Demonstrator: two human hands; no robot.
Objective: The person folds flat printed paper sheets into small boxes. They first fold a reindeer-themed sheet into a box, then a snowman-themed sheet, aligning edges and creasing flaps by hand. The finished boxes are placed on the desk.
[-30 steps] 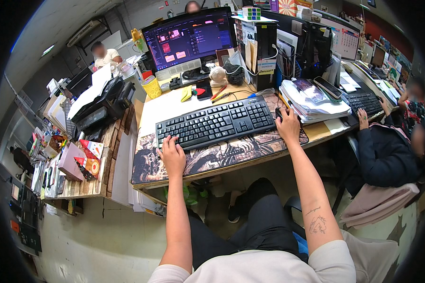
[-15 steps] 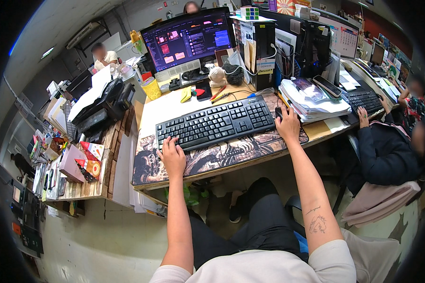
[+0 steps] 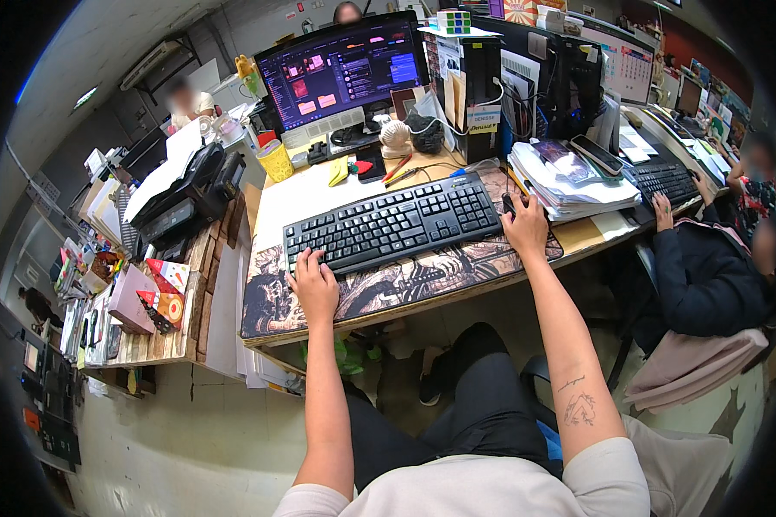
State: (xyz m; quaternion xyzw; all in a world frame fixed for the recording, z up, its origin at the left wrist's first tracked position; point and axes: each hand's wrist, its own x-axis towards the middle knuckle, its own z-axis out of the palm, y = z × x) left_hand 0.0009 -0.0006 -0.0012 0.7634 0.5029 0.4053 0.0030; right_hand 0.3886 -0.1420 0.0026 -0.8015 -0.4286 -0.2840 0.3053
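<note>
A black keyboard (image 3: 392, 222) lies slightly tilted on a patterned desk mat (image 3: 405, 289). My left hand (image 3: 316, 284) rests at the keyboard's lower left corner, fingers spread over the keys and holding nothing. To the right of the keyboard, my right hand (image 3: 526, 228) is curled over a dark computer mouse (image 3: 508, 204), most of which the fingers hide. Behind the keyboard stands a lit curved monitor (image 3: 341, 73) with a dark purple screen.
Paper stacks (image 3: 569, 185) with a phone (image 3: 597, 155) on top stand right of the mouse. A yellow cup (image 3: 276, 161) and a white shell-like ornament (image 3: 396, 138) sit behind the keyboard. Left is a black printer (image 3: 185, 194). A co-worker's sleeve (image 3: 707, 284) shows at right.
Both my hands stay in nearly the same places, on the keyboard and the mouse. At the far left, a distant dark figure has shifted.
</note>
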